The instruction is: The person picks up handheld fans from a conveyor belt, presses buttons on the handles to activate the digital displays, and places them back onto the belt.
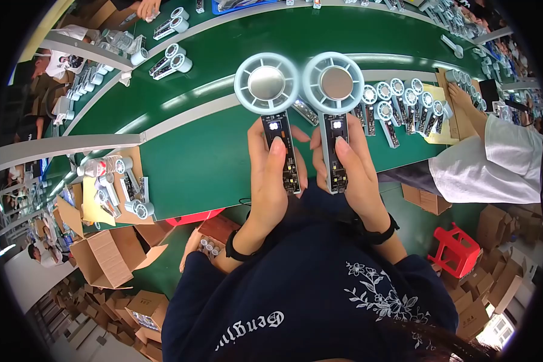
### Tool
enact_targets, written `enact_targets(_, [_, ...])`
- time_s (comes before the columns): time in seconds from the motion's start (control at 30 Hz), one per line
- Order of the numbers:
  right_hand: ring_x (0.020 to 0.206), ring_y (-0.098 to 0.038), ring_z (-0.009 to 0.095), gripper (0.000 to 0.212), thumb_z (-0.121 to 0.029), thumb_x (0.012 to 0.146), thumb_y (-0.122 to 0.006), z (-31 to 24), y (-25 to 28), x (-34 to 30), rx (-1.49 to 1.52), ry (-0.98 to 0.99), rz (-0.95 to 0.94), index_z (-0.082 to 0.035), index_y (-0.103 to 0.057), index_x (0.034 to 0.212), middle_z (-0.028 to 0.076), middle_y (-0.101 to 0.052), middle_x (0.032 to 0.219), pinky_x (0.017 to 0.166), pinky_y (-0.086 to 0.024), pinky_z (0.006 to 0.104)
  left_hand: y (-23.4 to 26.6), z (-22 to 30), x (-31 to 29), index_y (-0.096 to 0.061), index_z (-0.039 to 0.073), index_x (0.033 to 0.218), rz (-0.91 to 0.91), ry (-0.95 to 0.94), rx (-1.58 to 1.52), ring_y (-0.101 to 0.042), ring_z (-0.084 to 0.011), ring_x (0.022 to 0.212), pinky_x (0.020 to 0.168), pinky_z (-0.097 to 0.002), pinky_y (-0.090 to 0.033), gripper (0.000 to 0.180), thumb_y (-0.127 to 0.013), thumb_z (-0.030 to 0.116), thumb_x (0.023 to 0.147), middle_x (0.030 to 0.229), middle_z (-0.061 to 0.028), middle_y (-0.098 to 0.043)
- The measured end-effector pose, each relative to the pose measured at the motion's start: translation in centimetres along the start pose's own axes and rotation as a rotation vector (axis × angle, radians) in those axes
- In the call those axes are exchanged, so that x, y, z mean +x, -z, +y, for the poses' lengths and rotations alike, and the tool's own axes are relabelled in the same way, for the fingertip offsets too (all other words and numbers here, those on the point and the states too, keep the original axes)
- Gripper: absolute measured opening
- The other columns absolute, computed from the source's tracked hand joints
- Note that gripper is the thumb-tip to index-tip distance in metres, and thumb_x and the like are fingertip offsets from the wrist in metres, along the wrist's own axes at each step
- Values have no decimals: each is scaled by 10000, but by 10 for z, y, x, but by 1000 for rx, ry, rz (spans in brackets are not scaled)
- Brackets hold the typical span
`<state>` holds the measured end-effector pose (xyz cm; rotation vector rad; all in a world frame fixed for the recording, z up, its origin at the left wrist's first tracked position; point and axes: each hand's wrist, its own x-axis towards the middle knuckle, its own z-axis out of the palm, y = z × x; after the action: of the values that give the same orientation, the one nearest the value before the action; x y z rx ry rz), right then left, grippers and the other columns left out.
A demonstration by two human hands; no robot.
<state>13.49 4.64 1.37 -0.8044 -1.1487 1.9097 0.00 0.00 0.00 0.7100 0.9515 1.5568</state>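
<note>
Just one fan [276,119] per hand [268,176]

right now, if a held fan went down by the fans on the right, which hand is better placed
Probably the right hand: it holds its fan closer to the grouped fans than the left hand does.

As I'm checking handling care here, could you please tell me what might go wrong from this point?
The pale blue, round-headed fan in the left hand could knock the matching pale blue fan in the right hand, since they are held very close together. Both thumbs lie on exposed black circuit boards, so hard pressing might damage them.
</note>
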Motion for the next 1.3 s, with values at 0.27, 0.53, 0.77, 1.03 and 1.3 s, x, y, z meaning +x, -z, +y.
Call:
enact_targets(0.27, [669,-486,101,532,-154,953,-400,27,-1,13,26,106,-49,-13,-154,1403,102,-489,1087,588,-425,227,16,4,3,-177,27,1360,-12,0,53,-515,-112,541,397,-203,-394,510,-404,270,973,1059,-130,-489])
enact_targets(0.53, [631,-505,105,612,-223,938,-444,33,50,-27,97,49,59,-60,-126,1436,106,-532,1026,490,-400,220,-21,-44,-15,-193,61,1358,25,-33,-33,-470,-77,514,389,-195,-356,499,-437,260,971,962,-65,-483])
enact_targets(0.77, [550,-481,90,549,-319,952,-431,25,46,-31,-28,48,270,-53,-233,1389,57,-511,902,353,-347,200,-26,-45,-17,-217,75,1335,0,71,-50,-467,-89,489,397,-200,-367,432,-398,247,983,890,-64,-493])
enact_targets(1.03, [566,-457,78,479,-234,959,-427,24,56,-38,-126,103,142,-48,-254,1365,59,-511,898,438,-345,191,-27,-46,-15,-248,78,1286,-5,53,-24,-536,-139,526,406,-221,-418,390,-405,264,981,881,-98,-515])
enact_targets(1.3, [578,-438,74,545,-188,951,-423,15,32,-17,-183,255,91,-30,-178,1411,77,-515,898,472,-341,193,-4,-18,7,-267,47,1206,-41,-24,109,-524,-146,506,401,-234,-425,308,-337,250,985,886,-114,-515])
